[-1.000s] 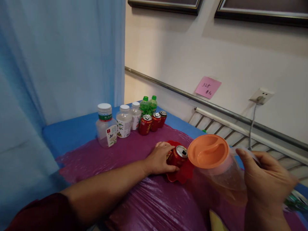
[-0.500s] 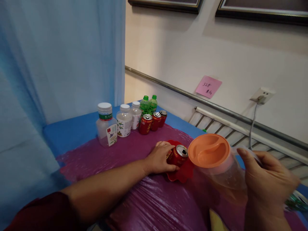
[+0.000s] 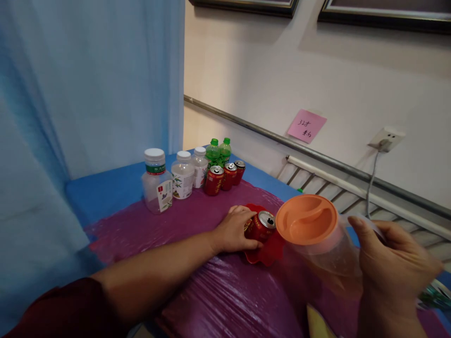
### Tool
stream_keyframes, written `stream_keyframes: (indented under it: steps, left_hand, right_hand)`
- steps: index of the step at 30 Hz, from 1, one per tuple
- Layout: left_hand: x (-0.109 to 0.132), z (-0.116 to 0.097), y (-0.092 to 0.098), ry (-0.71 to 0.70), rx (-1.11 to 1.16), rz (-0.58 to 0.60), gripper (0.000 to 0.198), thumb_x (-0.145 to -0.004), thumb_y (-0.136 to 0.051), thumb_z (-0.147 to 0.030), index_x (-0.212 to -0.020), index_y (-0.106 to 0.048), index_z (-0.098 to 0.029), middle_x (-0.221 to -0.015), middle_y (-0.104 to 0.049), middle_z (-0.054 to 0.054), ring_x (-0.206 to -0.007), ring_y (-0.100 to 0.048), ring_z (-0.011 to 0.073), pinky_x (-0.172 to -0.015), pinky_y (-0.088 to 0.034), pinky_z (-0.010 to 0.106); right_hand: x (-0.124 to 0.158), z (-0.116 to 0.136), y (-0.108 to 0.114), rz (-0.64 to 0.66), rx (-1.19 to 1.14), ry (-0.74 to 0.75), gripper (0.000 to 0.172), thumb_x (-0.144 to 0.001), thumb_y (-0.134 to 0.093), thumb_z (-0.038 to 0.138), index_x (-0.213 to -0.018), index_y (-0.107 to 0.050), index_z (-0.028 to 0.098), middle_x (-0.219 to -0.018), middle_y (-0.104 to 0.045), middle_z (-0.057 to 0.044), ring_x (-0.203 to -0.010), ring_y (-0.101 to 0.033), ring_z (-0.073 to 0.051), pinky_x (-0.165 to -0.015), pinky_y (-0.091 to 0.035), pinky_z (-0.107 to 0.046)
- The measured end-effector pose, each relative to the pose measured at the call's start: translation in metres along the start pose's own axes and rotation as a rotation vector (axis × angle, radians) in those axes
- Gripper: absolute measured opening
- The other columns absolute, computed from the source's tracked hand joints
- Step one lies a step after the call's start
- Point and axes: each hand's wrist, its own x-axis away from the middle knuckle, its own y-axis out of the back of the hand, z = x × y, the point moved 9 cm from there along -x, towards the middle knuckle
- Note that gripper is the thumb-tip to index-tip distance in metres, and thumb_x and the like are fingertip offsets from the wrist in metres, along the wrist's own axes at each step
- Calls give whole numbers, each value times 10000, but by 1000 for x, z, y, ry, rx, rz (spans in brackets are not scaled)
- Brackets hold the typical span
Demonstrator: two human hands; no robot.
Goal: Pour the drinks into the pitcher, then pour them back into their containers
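Note:
With its fingers wrapped round the side of a red drink can (image 3: 260,231), my left hand (image 3: 237,231) rests at the middle of the table. The can's top faces up and its mouth is open. Under it lies a red scalloped dish (image 3: 268,253). My right hand (image 3: 394,263) grips the handle of a clear plastic pitcher (image 3: 334,267), which has an orange lid (image 3: 307,219) and brownish liquid inside. The pitcher tilts toward the can, its lid edge close beside the can's rim. Whether liquid flows between them I cannot tell.
Behind the can stand several more red cans (image 3: 214,181), green-capped bottles (image 3: 224,152) and white-capped clear bottles (image 3: 157,185). A purple plastic sheet (image 3: 225,295) covers much of the blue table (image 3: 102,190). A radiator (image 3: 317,188) and a wall socket (image 3: 386,139) are at the right.
The view has shifted very slightly. Both hands, the can and the pitcher hold nearly the same positions.

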Motion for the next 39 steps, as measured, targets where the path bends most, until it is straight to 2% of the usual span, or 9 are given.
stream_keyframes:
  steps: [5, 11, 39]
  left_hand:
    - [0, 0, 0, -12, -3, -5, 747, -616, -909, -541, -1265, -687, -243, -1203, -705, 80, -1185, -586, 345, -1111, -376, 494]
    - [0, 1, -1, -7, -11, -1, 776, -610, -910, -554, -1282, -683, -239, -1205, -702, 86, -1178, -588, 342, -1101, -383, 488]
    - [-1, 1, -2, -10, -5, 12, 762, -608, -900, -566, -1266, -689, -245, -1190, -710, 76, -1171, -590, 345, -1095, -383, 491]
  right_hand:
    - [0, 3, 1, -21, 7, 23, 455, -779, -767, 651, -668, -725, 211, -495, -505, 41, -502, -456, -131, -523, -331, -286]
    - [-1, -3, 0, -29, 6, -7, 514, -747, -753, 720, -662, -722, 214, -498, -521, 37, -500, -469, -139, -515, -345, -291]
    - [0, 5, 4, -40, -26, -6, 478, -748, -785, 659, -663, -718, 194, -518, -518, 47, -509, -456, -115, -532, -350, -269]
